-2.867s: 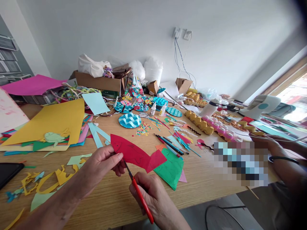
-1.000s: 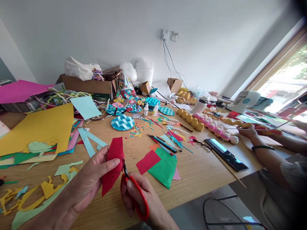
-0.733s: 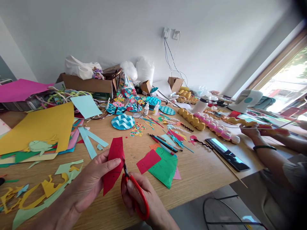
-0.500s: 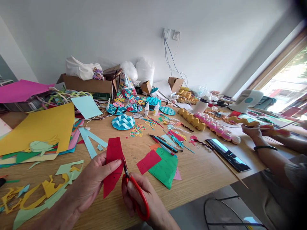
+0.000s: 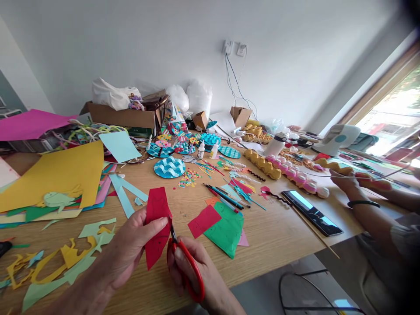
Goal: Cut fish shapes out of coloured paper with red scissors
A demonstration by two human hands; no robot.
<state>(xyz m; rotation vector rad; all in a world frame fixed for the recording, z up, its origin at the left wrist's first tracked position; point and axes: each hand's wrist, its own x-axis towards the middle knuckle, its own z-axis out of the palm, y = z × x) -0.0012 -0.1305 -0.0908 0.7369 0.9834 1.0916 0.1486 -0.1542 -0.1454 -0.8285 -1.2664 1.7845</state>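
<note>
My left hand (image 5: 129,247) pinches a piece of red paper (image 5: 156,225), held upright over the near edge of the wooden table (image 5: 272,238). My right hand (image 5: 200,275) grips red-handled scissors (image 5: 185,267), their blades meeting the right edge of the red paper. A cut-off red scrap (image 5: 203,220) lies on a green sheet (image 5: 228,229) just to the right.
Yellow paper (image 5: 55,175), paper offcuts (image 5: 62,258), pens (image 5: 226,197), blue wavy discs (image 5: 169,167) and cardboard boxes (image 5: 124,114) crowd the table. A phone (image 5: 311,212) lies at right, where another person's hands (image 5: 344,181) work on a thin stick.
The red paper was turned from lying across to standing upright, and a red piece came off onto the green sheet. In the last second the paper shifted slightly in my left hand.
</note>
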